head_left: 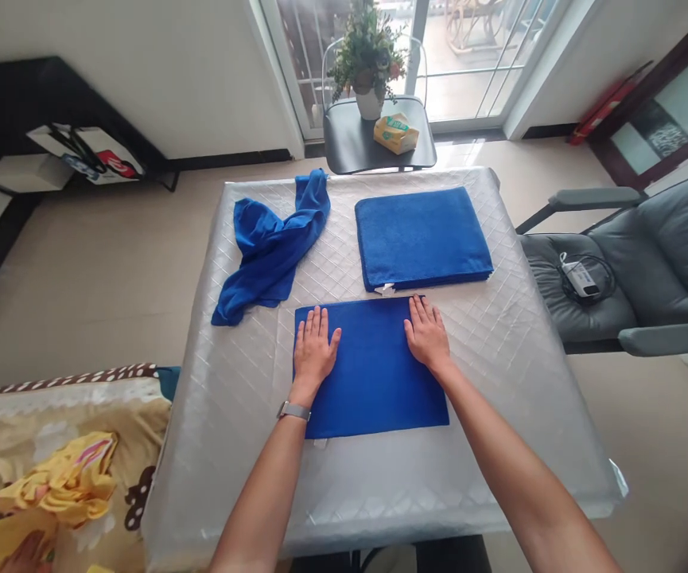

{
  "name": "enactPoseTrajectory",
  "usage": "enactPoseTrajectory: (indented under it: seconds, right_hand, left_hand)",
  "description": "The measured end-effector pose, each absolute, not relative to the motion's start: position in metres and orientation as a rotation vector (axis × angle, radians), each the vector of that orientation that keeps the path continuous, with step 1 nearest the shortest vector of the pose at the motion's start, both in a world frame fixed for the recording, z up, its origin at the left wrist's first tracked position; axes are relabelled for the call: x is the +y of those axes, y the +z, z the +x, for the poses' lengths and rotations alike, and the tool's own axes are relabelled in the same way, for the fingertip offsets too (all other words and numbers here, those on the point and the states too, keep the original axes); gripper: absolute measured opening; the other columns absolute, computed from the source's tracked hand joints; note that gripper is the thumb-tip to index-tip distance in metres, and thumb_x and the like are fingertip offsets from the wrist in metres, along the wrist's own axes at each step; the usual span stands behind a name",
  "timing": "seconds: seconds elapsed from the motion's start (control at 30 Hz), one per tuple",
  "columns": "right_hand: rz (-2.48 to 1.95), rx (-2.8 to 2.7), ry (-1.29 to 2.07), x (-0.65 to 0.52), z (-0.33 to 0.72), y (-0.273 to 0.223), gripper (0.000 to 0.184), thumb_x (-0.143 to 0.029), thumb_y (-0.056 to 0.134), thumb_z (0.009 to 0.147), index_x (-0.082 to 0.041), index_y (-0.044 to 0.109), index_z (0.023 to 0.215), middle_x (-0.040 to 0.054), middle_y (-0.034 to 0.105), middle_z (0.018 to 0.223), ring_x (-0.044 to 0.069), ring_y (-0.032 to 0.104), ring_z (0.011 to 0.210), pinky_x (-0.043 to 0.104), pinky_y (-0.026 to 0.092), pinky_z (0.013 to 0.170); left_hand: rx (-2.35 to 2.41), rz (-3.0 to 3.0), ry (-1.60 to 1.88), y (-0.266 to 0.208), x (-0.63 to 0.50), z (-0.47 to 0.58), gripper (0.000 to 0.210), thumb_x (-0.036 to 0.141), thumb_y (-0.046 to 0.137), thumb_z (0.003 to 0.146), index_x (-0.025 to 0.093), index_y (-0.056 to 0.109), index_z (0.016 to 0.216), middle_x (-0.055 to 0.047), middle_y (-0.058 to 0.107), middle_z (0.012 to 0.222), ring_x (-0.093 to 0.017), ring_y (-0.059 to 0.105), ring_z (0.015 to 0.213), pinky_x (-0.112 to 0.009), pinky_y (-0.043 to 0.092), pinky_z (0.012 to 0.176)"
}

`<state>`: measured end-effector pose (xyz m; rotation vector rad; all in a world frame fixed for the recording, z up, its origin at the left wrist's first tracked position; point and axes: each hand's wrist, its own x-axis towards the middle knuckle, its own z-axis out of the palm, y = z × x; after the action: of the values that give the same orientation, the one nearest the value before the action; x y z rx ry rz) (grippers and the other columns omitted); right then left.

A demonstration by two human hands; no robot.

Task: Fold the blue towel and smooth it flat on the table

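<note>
A blue towel point(373, 374) lies flat as a rectangle on the table in front of me. My left hand point(315, 350) rests open on its left side near the far corner, palm down. On the far right corner lies my right hand point(427, 330), also flat with the fingers stretched forward. Just beyond is a neat stack of folded blue towels point(424, 239), a white tag showing at its near edge. To its left, a crumpled blue towel point(272, 251) reaches the table's far edge.
A silver quilted cover point(248, 485) drapes the table. Behind it, a chair point(344, 151) bears a potted plant point(371, 95) and a yellow tissue pack point(396, 134). A grey armchair point(606, 310) stands right. At lower left, another person's hand point(25, 553) touches yellow cloth point(69, 481) on a bed.
</note>
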<state>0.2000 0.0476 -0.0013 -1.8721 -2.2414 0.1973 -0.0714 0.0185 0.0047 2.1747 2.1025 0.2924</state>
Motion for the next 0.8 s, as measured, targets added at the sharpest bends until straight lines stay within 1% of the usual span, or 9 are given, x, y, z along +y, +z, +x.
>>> enactPoseTrajectory:
  seconds: [0.13,0.23,0.33,0.47,0.57,0.7,0.8]
  right_hand:
    - [-1.871,-2.245,0.162,0.049,0.200,-0.005,0.059,-0.033,0.030,0.101,-0.015,0.022,0.157,0.0085,0.030,0.161,0.022,0.023,0.149,0.046,0.019,0.121]
    - [-1.872,-2.249,0.110,0.046,0.199,0.000,0.060,-0.032,0.030,0.100,-0.015,0.021,0.157,0.0091,0.029,0.161,0.023,0.022,0.150,0.048,0.018,0.121]
    - [-1.867,-2.263,0.052,0.038,0.198,0.010,0.059,-0.029,0.028,0.101,-0.013,0.021,0.157,0.0099,0.028,0.161,0.023,0.020,0.150,0.049,0.015,0.122]
    - [-1.869,-2.304,0.057,0.021,0.200,0.014,0.062,-0.029,0.029,0.101,-0.013,0.014,0.158,0.0105,0.026,0.162,0.024,0.019,0.151,0.049,0.018,0.121]
    - [-1.877,-2.343,0.105,0.012,0.202,0.006,0.061,-0.032,0.028,0.101,-0.013,0.013,0.158,0.0106,0.026,0.162,0.024,0.020,0.150,0.047,0.021,0.121]
    - [-1.891,-2.355,0.125,0.009,0.206,-0.002,0.060,-0.031,0.028,0.101,-0.011,0.017,0.157,0.0107,0.024,0.162,0.023,0.016,0.151,0.046,0.020,0.121]
    - [-1.862,-2.409,0.126,0.008,0.208,0.001,0.063,-0.027,0.034,0.098,-0.012,0.018,0.157,0.0111,0.022,0.163,0.024,0.013,0.152,0.047,0.019,0.121]
  left_hand:
    - [2.120,2.177,0.320,0.001,0.015,-0.096,0.068,0.049,0.021,0.102,0.006,0.022,0.155,-0.017,0.028,0.161,-0.025,0.021,0.150,-0.047,0.021,0.122]
    - [2.116,2.164,0.344,0.000,0.014,-0.099,0.070,0.050,0.021,0.102,0.003,0.022,0.154,-0.019,0.025,0.161,-0.026,0.021,0.150,-0.046,0.022,0.122]
    - [2.110,2.139,0.358,0.003,0.014,-0.100,0.070,0.050,0.021,0.102,0.004,0.021,0.155,-0.019,0.026,0.161,-0.026,0.021,0.150,-0.047,0.021,0.122]
    - [2.185,2.056,0.433,0.015,0.016,-0.089,0.069,0.049,0.022,0.102,0.006,0.017,0.156,-0.018,0.024,0.162,-0.027,0.018,0.151,-0.049,0.020,0.123]
    - [2.122,2.088,0.463,0.030,0.015,-0.054,0.067,0.045,0.024,0.103,0.005,0.016,0.156,-0.017,0.022,0.162,-0.026,0.015,0.152,-0.046,0.020,0.124]
    - [1.688,2.334,0.446,0.043,0.011,0.029,0.065,0.046,0.028,0.102,0.012,0.020,0.157,-0.010,0.025,0.162,-0.022,0.015,0.151,-0.042,0.020,0.124]
    - [1.513,2.412,0.450,0.040,0.012,0.082,0.065,0.047,0.030,0.101,0.012,0.024,0.156,-0.008,0.027,0.162,-0.021,0.018,0.151,-0.040,0.021,0.124]
